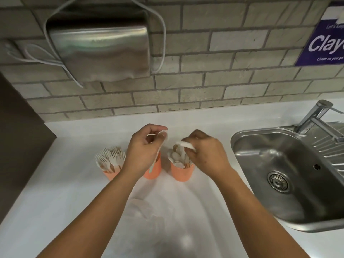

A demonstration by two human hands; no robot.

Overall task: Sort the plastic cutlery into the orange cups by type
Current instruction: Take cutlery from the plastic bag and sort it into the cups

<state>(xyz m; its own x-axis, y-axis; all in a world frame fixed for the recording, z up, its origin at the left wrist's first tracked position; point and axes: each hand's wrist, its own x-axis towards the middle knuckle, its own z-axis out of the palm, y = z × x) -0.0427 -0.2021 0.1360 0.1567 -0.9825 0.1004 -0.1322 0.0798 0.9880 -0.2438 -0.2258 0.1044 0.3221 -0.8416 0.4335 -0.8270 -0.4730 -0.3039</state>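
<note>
Three orange cups are ranged on the table. One spoon is pinched by the left hand; a white piece is gripped by the right hand.

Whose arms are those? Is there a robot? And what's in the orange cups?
No robot, just a person. A camera on their head looks down, so you see their own arms. On the white counter stand three orange cups: the left cup holds forks, the right cup spoons, the middle cup is partly hidden. The left hand holds what looks like a spoon; the right hand pinches a blurry white piece above the right cup. A sink sits to the right.
</note>
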